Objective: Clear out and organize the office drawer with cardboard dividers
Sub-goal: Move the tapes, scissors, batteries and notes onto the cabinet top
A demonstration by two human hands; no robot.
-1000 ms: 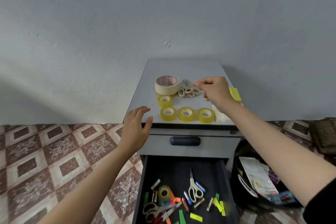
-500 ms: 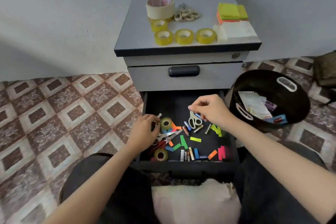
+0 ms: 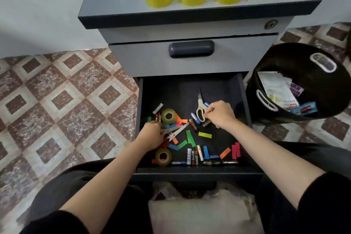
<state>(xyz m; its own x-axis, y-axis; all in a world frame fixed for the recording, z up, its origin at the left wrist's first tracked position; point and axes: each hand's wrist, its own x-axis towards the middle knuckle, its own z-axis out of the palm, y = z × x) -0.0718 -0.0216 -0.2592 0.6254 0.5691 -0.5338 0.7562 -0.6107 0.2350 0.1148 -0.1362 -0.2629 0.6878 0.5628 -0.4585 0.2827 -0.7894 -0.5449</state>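
Black basket (image 3: 296, 59), patterned floor tiles (image 3: 66, 91)

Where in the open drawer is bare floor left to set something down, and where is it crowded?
Free: the back strip of the drawer, behind the tape roll and white-handled scissors; a small patch between yellow strip and red strips. Crowded: around the left hand on the grey-bladed scissors, and the batteries along the front.

Nothing is legible: print on the small cylindrical batteries (image 3: 192, 156) at lower centre and the white paper packet (image 3: 275, 87) at right is blurred.
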